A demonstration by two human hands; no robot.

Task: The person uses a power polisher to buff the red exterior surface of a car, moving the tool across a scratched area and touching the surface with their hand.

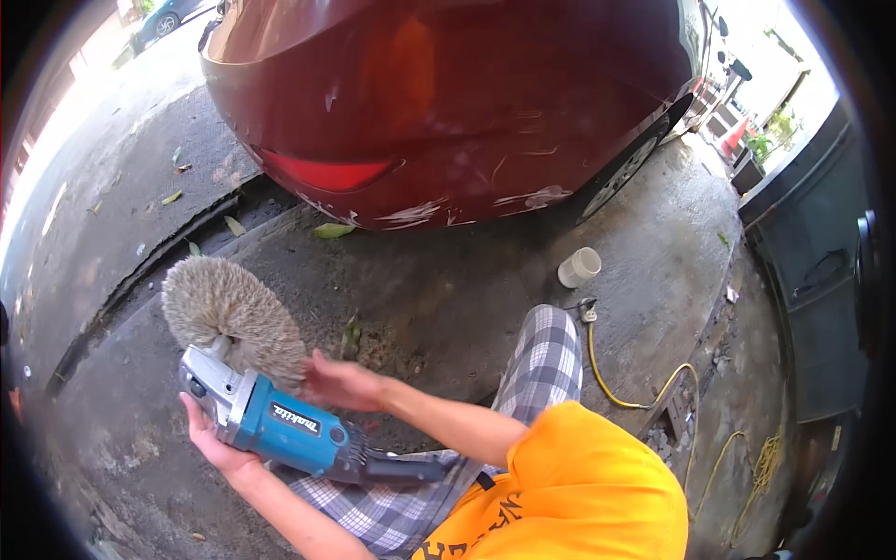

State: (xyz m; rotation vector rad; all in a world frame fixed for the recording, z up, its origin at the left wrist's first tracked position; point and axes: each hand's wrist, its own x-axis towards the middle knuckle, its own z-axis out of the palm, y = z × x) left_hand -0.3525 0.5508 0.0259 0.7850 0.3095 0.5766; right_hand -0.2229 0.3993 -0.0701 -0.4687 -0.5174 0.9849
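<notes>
A blue polisher (291,431) with a silver gear head (213,387) lies tilted across my lap, its black handle (403,469) toward my body. My left hand (222,446) grips it from below at the gear head. A large, shaggy, grey-beige wool polishing pad (229,313) is fitted to the polisher and faces away from me. My right hand (347,383) is at the pad's right edge, fingers stretched out and slightly blurred, apparently touching the wool. Checked trousers (541,359) cover my bent legs.
A dark red car bumper (448,177) with white scuffs stands ahead, its wheel (625,173) at the right. A white cup (580,268) tilts on the concrete near a yellow cord (607,392) with a socket (588,312). A drain groove (140,285) runs at the left.
</notes>
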